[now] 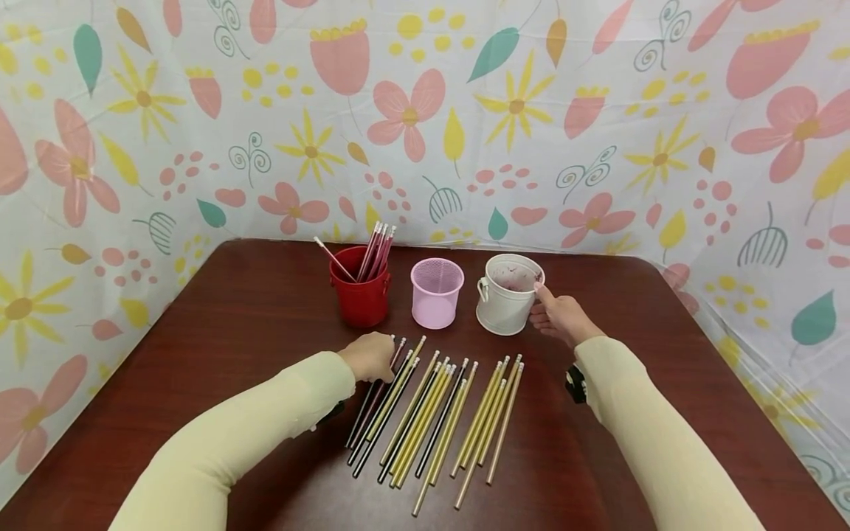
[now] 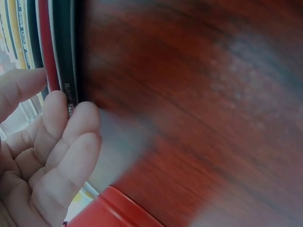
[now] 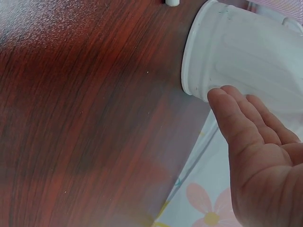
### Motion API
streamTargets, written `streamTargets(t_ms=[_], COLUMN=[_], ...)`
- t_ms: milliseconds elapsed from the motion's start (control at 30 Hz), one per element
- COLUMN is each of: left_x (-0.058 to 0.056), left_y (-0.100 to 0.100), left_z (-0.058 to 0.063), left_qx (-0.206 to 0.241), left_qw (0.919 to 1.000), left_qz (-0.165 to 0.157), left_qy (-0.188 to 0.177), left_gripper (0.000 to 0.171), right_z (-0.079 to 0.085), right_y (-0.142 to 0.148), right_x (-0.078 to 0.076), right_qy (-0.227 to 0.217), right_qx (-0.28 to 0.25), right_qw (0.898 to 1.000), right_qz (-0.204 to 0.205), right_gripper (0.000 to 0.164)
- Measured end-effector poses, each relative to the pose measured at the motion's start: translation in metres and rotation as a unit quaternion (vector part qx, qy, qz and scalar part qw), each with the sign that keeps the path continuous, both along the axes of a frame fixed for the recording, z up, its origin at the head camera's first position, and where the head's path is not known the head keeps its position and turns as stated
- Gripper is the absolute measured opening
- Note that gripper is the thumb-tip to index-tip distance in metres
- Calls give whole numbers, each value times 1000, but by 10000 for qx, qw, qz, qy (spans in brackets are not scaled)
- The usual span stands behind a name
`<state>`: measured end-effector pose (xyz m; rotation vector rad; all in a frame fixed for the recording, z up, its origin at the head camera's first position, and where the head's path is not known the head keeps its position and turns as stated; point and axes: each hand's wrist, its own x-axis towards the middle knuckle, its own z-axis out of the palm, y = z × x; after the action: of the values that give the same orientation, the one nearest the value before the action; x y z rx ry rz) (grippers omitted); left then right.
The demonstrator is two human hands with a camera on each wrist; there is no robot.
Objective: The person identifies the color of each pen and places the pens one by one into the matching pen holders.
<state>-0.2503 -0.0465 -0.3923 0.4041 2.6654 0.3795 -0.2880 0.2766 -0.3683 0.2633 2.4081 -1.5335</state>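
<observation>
The left hand's (image 1: 370, 356) curled thumb and fingers pinched a red pencil (image 2: 45, 40) beside black pencils (image 2: 66, 49) at the row's left end. The right hand's (image 1: 561, 317) nearly straight fingers touched the white bucket (image 1: 503, 310). Leftward stood a pink mesh cup (image 1: 434, 307), then a red bucket (image 1: 361, 304) holding pink pencils (image 1: 379, 255).

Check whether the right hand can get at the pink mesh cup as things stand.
Probably yes, though not straight across: the white bucket stands between the right hand and the pink mesh cup, but the space above both looks open.
</observation>
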Motion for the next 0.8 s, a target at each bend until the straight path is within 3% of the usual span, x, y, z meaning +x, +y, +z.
streamTargets(t_ms=[400, 800], left_x=[-2, -8], left_y=[5, -4], left_z=[3, 33], left_qx=[-44, 93], left_qw=[9999, 9998], left_qz=[58, -138], left_qy=[-138, 139], left_gripper=[28, 28], right_z=[0, -4], right_y=[1, 4], right_x=[0, -1], right_qy=[43, 6], right_qx=[53, 18], right_qw=[10000, 10000], right_qz=[-26, -26], right_gripper=[80, 81])
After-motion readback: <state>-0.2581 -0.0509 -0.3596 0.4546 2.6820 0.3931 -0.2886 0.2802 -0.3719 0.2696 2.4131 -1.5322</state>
